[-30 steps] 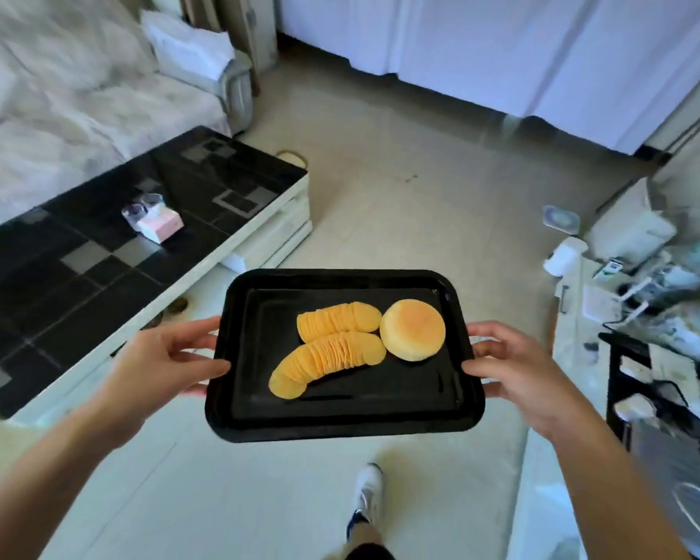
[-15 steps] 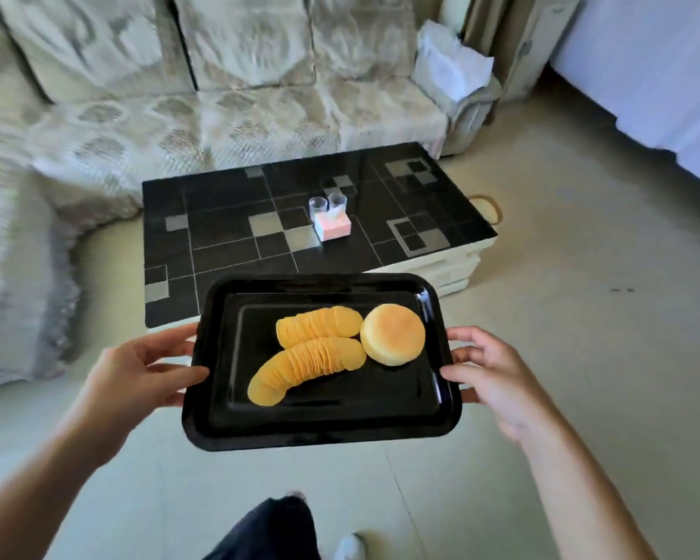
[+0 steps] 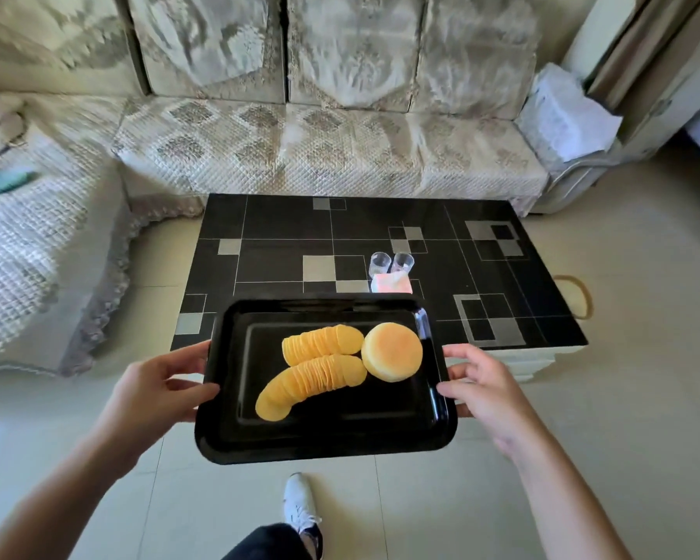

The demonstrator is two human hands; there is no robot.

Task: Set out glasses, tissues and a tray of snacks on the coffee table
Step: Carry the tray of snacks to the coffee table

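I hold a black tray (image 3: 324,438) level in front of me, above the floor at the near edge of the coffee table (image 3: 275,252). My left hand (image 3: 154,390) grips its left rim and my right hand (image 3: 481,381) grips its right rim. On the tray lie two rows of round yellow crisps (image 3: 316,365) and a round bun (image 3: 392,351). Two clear glasses (image 3: 391,262) stand side by side on the black patterned table top. A pink tissue pack (image 3: 392,283) lies just in front of them.
A pale quilted sofa (image 3: 332,147) runs behind the table and wraps round on the left. A white cloth (image 3: 566,115) lies on its right armrest. My white shoe (image 3: 300,507) is on the tiled floor below the tray. A round hoop (image 3: 578,295) lies right of the table.
I have turned and walked towards the coffee table with the tray; the table now lies straight ahead and closer. My grip on both rims is the same.
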